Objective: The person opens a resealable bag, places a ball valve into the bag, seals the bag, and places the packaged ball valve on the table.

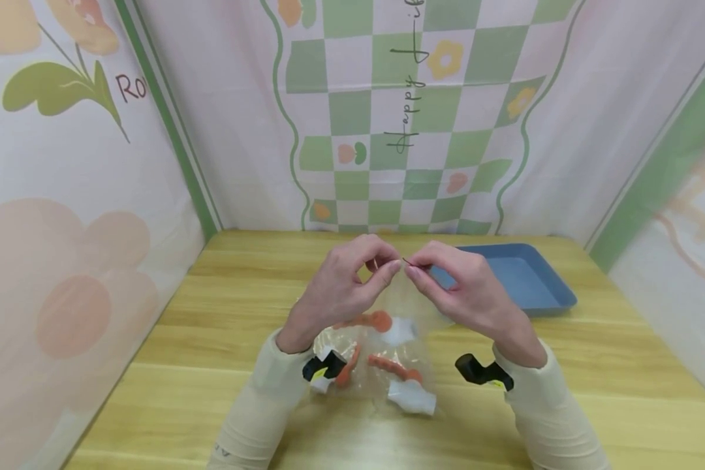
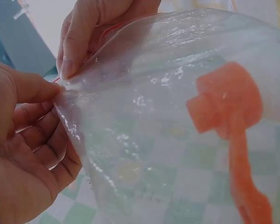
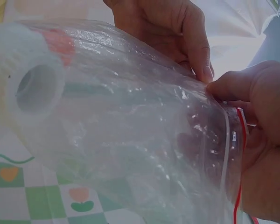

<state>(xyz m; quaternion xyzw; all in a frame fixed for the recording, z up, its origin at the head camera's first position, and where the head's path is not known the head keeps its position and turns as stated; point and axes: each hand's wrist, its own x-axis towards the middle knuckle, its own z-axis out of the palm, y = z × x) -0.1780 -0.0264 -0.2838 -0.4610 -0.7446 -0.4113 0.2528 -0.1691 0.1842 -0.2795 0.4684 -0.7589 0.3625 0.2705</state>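
A clear plastic zip bag (image 2: 130,135) with a red line along its mouth hangs between my hands. My left hand (image 1: 352,274) pinches its top edge between thumb and forefinger, the other fingers loosely curled. Close beside it, my right hand (image 1: 467,277) pinches the same edge, thumb and fingertips almost meeting the left ones. Through the film show orange pieces with a rounded head and long stem, one orange piece (image 2: 231,100) near the left wrist camera. White plastic pieces lie among them, including a hollow white piece (image 3: 39,88) with a round opening.
On the wooden table (image 1: 200,365), a blue tray (image 1: 566,303) stands at the back right, partly behind my right hand. Patterned cloth curtains (image 1: 252,130) close off the back and both sides. A small black camera (image 1: 326,365) is strapped to my left wrist, another (image 1: 484,373) to my right.
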